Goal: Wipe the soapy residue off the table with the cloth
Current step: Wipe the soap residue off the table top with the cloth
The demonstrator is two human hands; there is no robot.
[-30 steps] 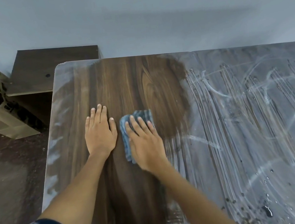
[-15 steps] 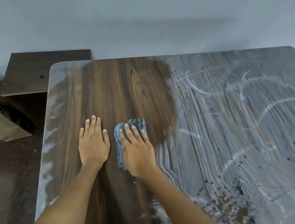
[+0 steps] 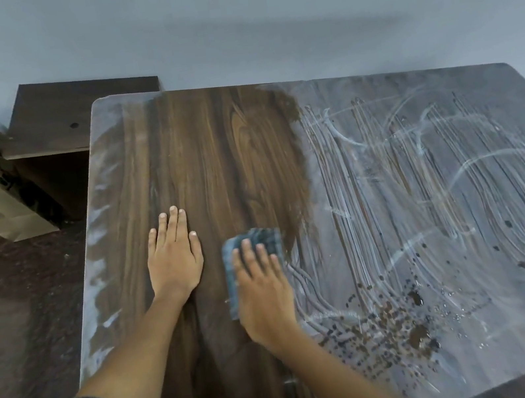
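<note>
Head view, down over table

Cloth on table, residue right

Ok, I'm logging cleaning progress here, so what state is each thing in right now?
table: partly wiped; bare dark wood in a middle strip.
soapy residue: streaked over the right part, and a band along the left edge.
cloth: folded, flat on the table under the right hand.
right hand: fingers straight, pressing the cloth.
left hand: flat on wiped wood, holding nothing.
</note>
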